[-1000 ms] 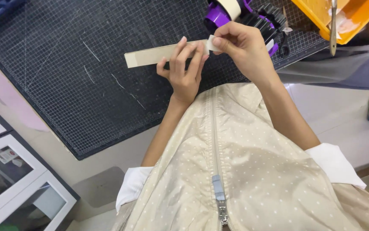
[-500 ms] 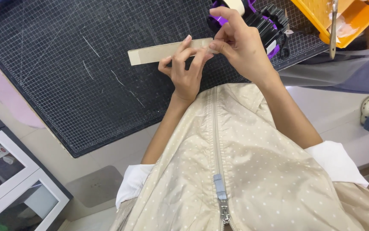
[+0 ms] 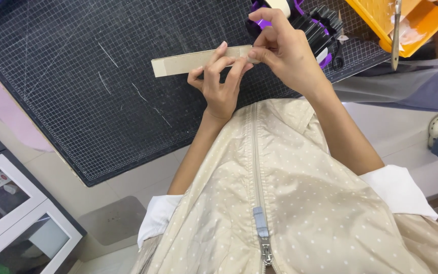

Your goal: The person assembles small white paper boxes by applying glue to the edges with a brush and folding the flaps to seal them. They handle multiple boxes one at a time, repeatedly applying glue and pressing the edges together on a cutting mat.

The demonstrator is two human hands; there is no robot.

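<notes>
Cardboard strip (image 3: 186, 62) lies as before on the mat (image 3: 76, 101) — both hands pinch it. Left hand (image 3: 221, 83) mid-strip, right hand (image 3: 285, 50) at its end; purple tape dispenser (image 3: 310, 25) behind.

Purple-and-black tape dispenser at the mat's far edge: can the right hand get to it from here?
Probably yes. The right hand sits just in front of the purple-and-black tape dispenser, nothing between them, but its fingers pinch the end of the tan cardboard strip and would need to release.

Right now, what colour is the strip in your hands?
Pale tan cardboard strip, clearest in the head view.
</notes>
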